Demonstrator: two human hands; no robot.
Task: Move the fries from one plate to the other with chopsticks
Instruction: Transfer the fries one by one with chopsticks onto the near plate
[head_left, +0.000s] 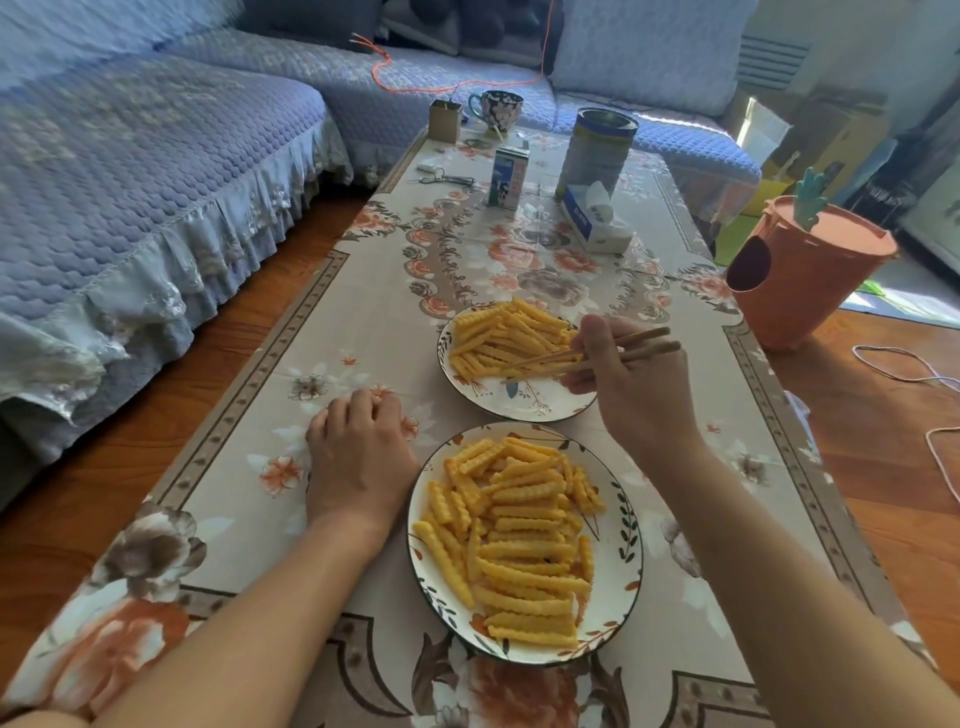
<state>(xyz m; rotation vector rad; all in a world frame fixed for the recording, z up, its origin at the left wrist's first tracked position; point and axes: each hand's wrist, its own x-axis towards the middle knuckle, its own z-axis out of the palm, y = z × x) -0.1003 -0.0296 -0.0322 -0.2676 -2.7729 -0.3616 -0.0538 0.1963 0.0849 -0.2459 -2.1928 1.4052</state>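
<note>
Milk carton (509, 176), tall tin (596, 150), tissue box (592, 218), mug (496, 108), orange bin (800, 270).

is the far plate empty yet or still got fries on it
Not empty. The far plate holds a pile of fries across its far half; the near part is bare, chopsticks reaching over it.

Two leaf-patterned white plates: near plate (626, 525) heaped with crinkle-cut fries (519, 540); far plate (519, 400) held fewer fries (498, 338) at its back. Wooden chopsticks (597, 353) lay slanted, tips over far plate.
</note>
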